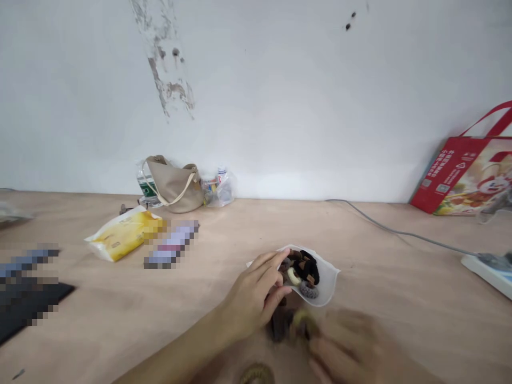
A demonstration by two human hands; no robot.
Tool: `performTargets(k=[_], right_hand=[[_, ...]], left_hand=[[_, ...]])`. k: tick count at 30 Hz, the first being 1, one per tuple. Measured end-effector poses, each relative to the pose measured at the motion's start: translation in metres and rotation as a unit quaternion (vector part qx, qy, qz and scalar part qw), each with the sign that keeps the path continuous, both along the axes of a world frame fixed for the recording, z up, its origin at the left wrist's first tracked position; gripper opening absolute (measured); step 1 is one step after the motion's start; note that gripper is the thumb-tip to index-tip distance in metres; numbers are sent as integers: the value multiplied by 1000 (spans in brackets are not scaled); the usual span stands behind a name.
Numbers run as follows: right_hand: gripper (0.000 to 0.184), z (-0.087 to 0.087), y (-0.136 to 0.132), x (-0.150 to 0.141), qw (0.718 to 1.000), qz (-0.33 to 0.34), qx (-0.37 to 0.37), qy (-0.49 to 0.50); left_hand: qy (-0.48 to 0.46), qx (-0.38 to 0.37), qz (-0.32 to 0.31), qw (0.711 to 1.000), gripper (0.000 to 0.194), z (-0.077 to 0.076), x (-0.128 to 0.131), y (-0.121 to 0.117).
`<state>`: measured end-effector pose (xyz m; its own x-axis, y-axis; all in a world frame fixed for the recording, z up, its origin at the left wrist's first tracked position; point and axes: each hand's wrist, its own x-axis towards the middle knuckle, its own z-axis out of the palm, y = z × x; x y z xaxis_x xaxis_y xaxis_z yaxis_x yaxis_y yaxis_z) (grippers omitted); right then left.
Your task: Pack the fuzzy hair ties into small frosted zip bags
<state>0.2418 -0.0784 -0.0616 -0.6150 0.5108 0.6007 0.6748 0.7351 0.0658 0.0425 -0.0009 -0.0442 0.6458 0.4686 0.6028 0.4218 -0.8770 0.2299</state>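
Note:
A white pouch [328, 282] lies with its mouth open, and several hair ties [306, 266] in black, brown, cream and grey show inside it. At the pouch's left edge is my left hand [260, 285], its thumb and fingers closed on the rim. My right hand [352, 346] is smeared by motion just in front of the pouch, with an olive-yellow hair tie [304, 321] at its fingertips. Dark hair ties [278, 326] lie on the table below my left hand. A coiled, brownish hair tie [256, 374] shows at the bottom edge of the view.
On the left are a yellow tissue pack [126, 234], a blurred-out lilac phone-like object [173, 245] and a black flat object [36, 304]. A beige handbag [180, 186] stands by the wall. To the right are a red shopping bag [460, 170], a grey cable [384, 228] and a white power strip [486, 274].

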Motion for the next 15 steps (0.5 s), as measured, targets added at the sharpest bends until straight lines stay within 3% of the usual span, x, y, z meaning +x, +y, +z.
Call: performTargets(k=[4,8,11,15], right_hand=[[21,6,17,7,999,-48,-10,19],[28,5,12,-3,998,-13,-21,59],[26,0,7,-14,997,13,-10,73],[18,-14,8,-27,998,-16,-8,67]], left_hand=[[6,-6,-3,1000,10,0,0,-1],[3,-3,-6,1000,11,0,1,-1],[2,-2,-9,1000,11,-1,2,-2],[5,-9,-9,1000,12,-1,2,-3]])
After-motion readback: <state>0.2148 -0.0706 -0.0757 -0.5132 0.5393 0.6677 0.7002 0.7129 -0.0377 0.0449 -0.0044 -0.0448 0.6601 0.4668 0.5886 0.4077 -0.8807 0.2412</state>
